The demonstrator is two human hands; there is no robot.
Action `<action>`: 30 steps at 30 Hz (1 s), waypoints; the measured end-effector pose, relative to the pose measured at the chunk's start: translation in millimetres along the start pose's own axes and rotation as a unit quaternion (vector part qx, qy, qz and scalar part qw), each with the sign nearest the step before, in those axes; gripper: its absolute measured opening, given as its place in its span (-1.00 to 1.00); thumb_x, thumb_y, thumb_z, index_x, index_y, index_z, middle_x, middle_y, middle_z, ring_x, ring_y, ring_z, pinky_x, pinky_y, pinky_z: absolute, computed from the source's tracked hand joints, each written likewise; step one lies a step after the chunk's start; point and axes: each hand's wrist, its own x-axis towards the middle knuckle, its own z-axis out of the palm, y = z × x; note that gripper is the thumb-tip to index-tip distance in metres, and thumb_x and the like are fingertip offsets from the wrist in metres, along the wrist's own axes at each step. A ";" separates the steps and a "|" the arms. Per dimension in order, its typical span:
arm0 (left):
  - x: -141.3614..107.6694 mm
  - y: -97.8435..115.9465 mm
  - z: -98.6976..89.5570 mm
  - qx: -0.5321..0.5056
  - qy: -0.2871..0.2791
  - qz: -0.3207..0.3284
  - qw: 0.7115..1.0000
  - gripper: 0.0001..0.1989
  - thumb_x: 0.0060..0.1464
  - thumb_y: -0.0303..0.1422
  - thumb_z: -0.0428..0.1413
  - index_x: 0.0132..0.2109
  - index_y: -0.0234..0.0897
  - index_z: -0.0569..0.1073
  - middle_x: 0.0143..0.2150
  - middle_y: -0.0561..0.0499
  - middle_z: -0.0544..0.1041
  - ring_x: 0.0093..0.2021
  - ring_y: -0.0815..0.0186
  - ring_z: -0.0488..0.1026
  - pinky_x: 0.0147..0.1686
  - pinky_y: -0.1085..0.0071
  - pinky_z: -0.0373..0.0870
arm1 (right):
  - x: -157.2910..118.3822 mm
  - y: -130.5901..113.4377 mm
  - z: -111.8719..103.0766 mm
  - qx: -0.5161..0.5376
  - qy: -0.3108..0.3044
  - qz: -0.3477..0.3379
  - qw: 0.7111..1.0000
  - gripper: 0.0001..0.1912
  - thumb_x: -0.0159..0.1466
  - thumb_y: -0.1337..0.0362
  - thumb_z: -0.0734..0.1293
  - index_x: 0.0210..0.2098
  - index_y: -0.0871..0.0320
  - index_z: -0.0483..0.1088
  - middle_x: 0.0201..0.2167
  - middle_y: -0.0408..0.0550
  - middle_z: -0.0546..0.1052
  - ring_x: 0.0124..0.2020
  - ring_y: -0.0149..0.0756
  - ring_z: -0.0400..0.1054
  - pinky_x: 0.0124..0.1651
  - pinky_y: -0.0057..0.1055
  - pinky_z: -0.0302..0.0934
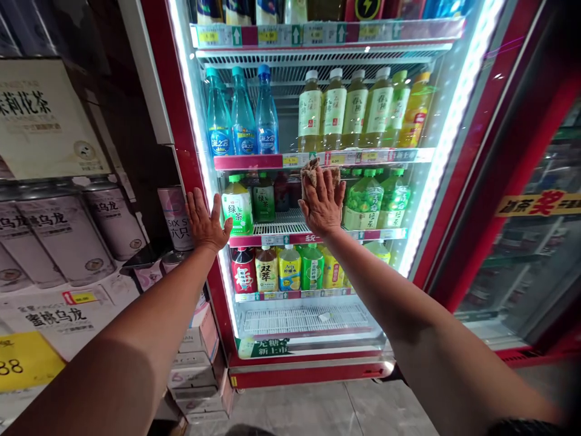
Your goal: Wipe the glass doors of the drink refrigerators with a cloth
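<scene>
1. A bunched, patterned brown cloth (311, 166) lies against the glass front of the drinks cooler (308, 376), near the middle of its width and just below its second visible shelf edge from the top.
2. The person's right hand (323, 204) covers most of that cloth at the cooler's middle, fingers straight and slightly spread, laid flat over it rather than curled around it; some cloth shows past the fingertips.
3. The left hand (204, 224) rests flat at the cooler's left edge, over the bright light strip and the red frame, with fingers apart and nothing visible in its grasp. The two hands are well apart.
4. Behind the cooler's glass, just right of the left hand, stands a green tea bottle (236, 209); more green bottles (363, 200) stand on the cooler's same shelf, right of the right hand.
5. One shelf higher in the cooler, blue bottles (244, 118) stand at its left, and white-capped bottles (333, 112) run from its middle toward its right.
6. One shelf below the hands, the cooler holds a mixed row of bottles (289, 272), upright.
7. Left of the cooler are stacked cartons (195, 342) and a yellow price sign (27, 363).
8. Right of the cooler stands another red-framed cooler (481, 242); grey floor tiles (295, 412) lie in front of the first.
</scene>
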 end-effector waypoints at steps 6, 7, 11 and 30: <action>-0.7 2.0 -3.1 -0.005 -0.008 -0.007 1.000 -0.22 0.26 -0.03 0.00 0.50 -0.32 0.16 0.61 -0.21 -0.32 0.58 -0.13 -0.50 0.47 -0.24 -0.37 | -37.8 23.6 -0.3 0.009 -0.046 -0.085 0.995 -0.34 0.47 -0.06 0.11 0.51 -0.10 0.05 0.57 -0.08 0.01 0.59 -0.02 -0.24 0.55 0.20 -0.55; -0.6 2.2 -3.3 -0.005 -0.010 -0.008 1.000 -0.22 0.26 -0.03 0.00 0.50 -0.32 0.15 0.61 -0.22 -0.31 0.58 -0.13 -0.51 0.47 -0.26 -0.37 | -43.7 32.9 -0.5 0.011 -0.047 -0.082 0.995 -0.34 0.46 -0.06 0.12 0.50 -0.10 0.07 0.56 -0.08 0.02 0.58 -0.02 -0.23 0.55 0.19 -0.55; -0.5 2.0 -2.6 0.003 -0.008 -0.009 1.000 -0.22 0.26 -0.04 0.00 0.50 -0.32 0.15 0.61 -0.23 -0.32 0.58 -0.12 -0.51 0.46 -0.26 -0.39 | -45.4 58.9 -0.4 0.012 -0.006 0.003 1.000 -0.31 0.46 -0.08 0.09 0.50 0.01 0.09 0.56 0.02 0.02 0.58 0.03 -0.24 0.53 0.26 -0.55; -1.0 1.4 -1.2 0.024 0.019 0.012 0.999 -0.19 0.28 0.03 -0.08 0.49 -0.41 0.14 0.60 -0.34 -0.31 0.58 -0.12 -0.47 0.46 -0.25 -0.35 | -38.5 111.8 -12.3 0.018 0.057 0.153 0.986 -0.29 0.46 -0.02 0.02 0.52 0.10 0.02 0.58 0.10 -0.07 0.59 0.07 -0.33 0.52 0.31 -0.45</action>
